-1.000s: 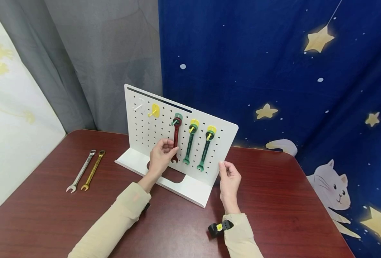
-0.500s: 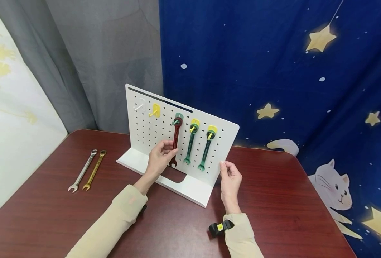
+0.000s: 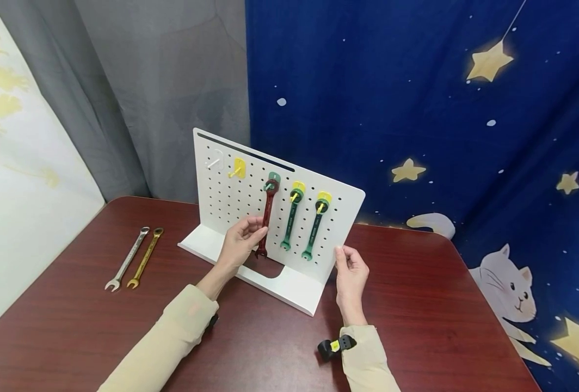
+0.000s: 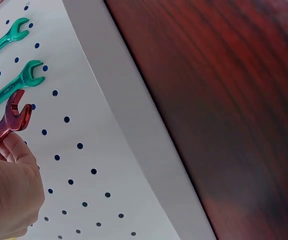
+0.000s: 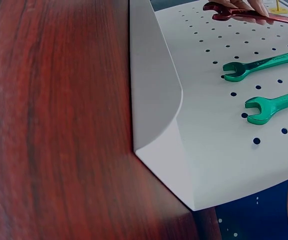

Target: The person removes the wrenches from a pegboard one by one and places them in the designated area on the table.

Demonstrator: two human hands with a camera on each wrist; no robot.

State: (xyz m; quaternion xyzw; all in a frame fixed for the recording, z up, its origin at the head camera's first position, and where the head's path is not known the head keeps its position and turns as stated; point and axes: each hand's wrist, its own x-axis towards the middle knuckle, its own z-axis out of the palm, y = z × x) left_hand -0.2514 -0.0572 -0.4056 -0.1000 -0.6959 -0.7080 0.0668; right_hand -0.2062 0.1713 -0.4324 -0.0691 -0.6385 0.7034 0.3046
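Note:
My left hand [image 3: 240, 242] pinches the lower shank of a red combination wrench [image 3: 269, 209] between thumb and fingers. The wrench's ring end is on a hook with a green plate [image 3: 274, 177], and its open end [image 4: 18, 117] slants out from the white pegboard [image 3: 235, 204]. My right hand [image 3: 351, 275] pinches the board's right edge, thumb at the front. Two green wrenches, one in the middle [image 3: 291, 220] and one farther right [image 3: 315, 228], hang from yellow hooks. In the right wrist view, my left fingers lie behind the red wrench [image 5: 248, 12].
On the table [image 3: 270, 348], left of the board, lie a silver wrench [image 3: 128, 258] and a gold wrench [image 3: 146, 257]. A white hook [image 3: 215, 160] and a yellow hook [image 3: 238, 167] hold nothing. Curtains [image 3: 319, 81] hang behind the table.
My left hand has drawn the red wrench's lower end left and outward, so it tilts more, while the ring end stays at the hook. My right hand stays on the board's edge.

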